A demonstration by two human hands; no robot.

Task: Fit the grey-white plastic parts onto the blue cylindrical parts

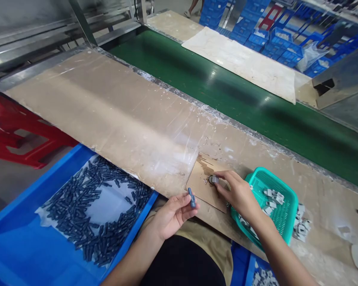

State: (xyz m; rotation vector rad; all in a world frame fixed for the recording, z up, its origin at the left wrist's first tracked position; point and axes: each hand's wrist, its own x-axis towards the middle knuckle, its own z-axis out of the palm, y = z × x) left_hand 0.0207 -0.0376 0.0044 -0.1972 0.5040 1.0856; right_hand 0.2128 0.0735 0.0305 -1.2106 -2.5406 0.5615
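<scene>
Both hands are working at the near edge of the bench, each one holding a small part.

Left hand (171, 214) is pinching a short dark blue pin (191, 197) upright between its thumb and forefinger, with the other fingers curling loosely under it. Right hand (238, 193) is pressing a small grey piece (214, 179) with narrow fingertips onto a cardboard patch (204, 184), and this piece is lying just beyond the pin, slightly apart from it. Behind the right knuckles a green basket (282, 216) is keeping more grey pieces. Beside the left wrist a blue tray (24, 222) is holding many dark pins (92, 214) on white paper.
</scene>
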